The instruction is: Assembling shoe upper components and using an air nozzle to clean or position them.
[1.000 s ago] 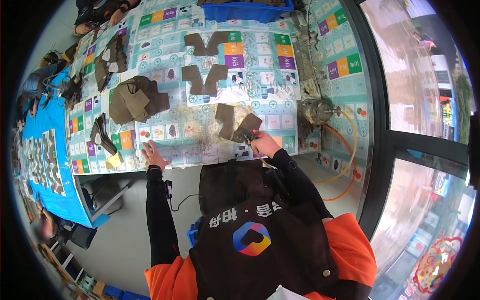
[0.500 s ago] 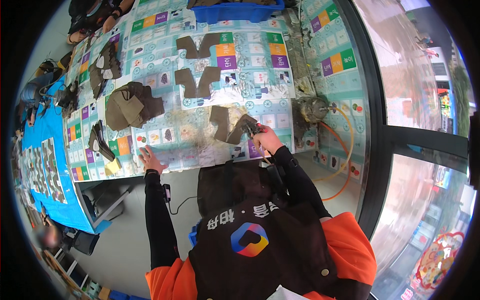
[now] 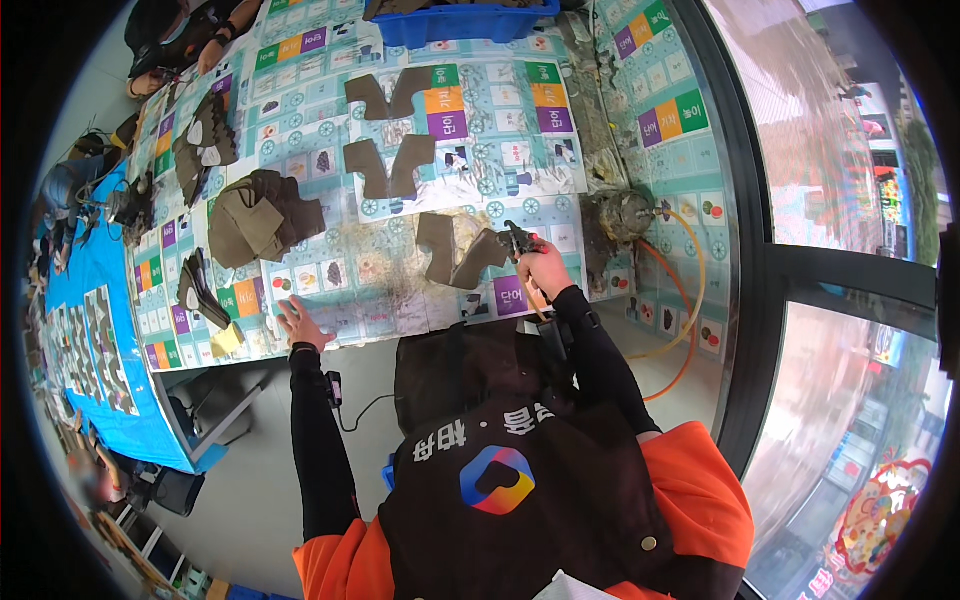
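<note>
My right hand [image 3: 543, 268] is wrapped round a dark spray gun [image 3: 518, 240], with a pale hose running down from it. Just left of the gun's nozzle, a brown V-shaped cut piece [image 3: 460, 252] lies flat near the table's front edge. Farther back are two more V-shaped pieces of the same brown material, an upper piece [image 3: 388, 94] and a middle piece [image 3: 390, 165]. My left hand [image 3: 303, 325] rests on the table edge with fingers spread and nothing in it. Left of centre lies a pile of brown pieces [image 3: 265, 218].
The table [image 3: 385, 262] is covered with printed sheets. A blue crate [image 3: 465, 28] stands at the back. To the right, a crusted metal pot [image 3: 622, 216] has an orange hose [image 3: 678, 362] attached. Smaller dark stacks [image 3: 200, 290] lie left. Another person's hand [image 3: 212, 52] is at the far left.
My right hand has drawn the spray gun slightly up and to the right, off the near V-shaped piece. My left hand stays in place.
</note>
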Demonstrator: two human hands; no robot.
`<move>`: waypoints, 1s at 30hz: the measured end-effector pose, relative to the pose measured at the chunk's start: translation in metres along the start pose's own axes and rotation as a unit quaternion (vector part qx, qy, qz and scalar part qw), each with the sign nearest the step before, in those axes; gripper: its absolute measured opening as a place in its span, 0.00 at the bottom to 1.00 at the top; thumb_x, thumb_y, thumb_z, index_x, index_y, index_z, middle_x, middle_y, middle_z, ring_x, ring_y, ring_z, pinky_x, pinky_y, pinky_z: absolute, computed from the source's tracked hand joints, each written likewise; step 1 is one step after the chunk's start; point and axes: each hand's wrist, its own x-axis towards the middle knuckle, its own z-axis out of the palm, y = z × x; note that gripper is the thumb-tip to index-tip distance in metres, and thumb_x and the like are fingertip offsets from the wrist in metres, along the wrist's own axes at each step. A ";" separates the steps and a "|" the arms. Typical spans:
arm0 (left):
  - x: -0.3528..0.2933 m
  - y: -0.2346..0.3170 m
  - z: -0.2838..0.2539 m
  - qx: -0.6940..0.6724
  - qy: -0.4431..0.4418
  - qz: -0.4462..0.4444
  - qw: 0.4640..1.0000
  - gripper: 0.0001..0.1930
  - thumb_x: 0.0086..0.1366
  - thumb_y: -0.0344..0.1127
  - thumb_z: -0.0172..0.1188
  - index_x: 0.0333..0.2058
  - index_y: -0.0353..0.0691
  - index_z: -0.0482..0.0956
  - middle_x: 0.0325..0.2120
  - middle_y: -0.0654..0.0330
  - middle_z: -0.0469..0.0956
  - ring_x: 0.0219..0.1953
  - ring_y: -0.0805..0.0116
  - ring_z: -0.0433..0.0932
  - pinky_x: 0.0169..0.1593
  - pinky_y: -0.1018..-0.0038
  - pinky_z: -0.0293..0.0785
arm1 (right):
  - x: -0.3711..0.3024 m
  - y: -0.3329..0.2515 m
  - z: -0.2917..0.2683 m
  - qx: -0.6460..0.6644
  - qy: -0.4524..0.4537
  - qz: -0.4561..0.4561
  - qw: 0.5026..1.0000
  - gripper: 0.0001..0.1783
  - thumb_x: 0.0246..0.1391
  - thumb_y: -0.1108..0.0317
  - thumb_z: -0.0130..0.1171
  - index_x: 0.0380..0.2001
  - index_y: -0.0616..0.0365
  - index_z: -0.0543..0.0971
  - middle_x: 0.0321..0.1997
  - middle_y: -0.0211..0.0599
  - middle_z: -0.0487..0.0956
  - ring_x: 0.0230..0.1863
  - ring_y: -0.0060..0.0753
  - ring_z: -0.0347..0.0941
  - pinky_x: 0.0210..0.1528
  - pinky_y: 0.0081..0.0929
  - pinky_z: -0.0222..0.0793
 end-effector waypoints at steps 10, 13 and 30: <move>-0.010 0.026 -0.025 0.060 -0.031 -0.038 0.997 0.60 0.36 0.47 0.69 0.59 0.44 0.32 0.60 0.52 0.31 0.60 0.48 0.40 0.55 0.56 0.55 | -0.006 -0.001 -0.014 -0.005 -0.121 0.016 0.992 0.13 0.35 0.75 0.48 0.29 0.66 0.71 0.19 0.38 0.74 0.18 0.21 0.69 0.12 0.16 0.54; -0.012 0.052 -0.023 0.050 0.018 -0.039 0.998 0.40 0.47 0.49 0.60 0.55 0.41 0.53 0.54 0.52 0.56 0.54 0.51 0.58 0.48 0.57 0.62 | -0.025 -0.011 -0.011 0.054 -0.088 0.000 0.995 0.15 0.33 0.78 0.47 0.31 0.68 0.70 0.21 0.37 0.75 0.23 0.21 0.70 0.14 0.15 0.55; -0.020 0.170 0.008 -0.299 0.042 0.175 0.937 0.13 0.53 0.39 0.52 0.31 0.35 0.73 0.26 0.51 0.76 0.31 0.56 0.75 0.36 0.66 0.70 | -0.001 -0.019 0.010 0.045 -0.133 -0.024 0.990 0.14 0.33 0.79 0.46 0.30 0.68 0.70 0.21 0.33 0.72 0.21 0.27 0.68 0.23 0.21 0.63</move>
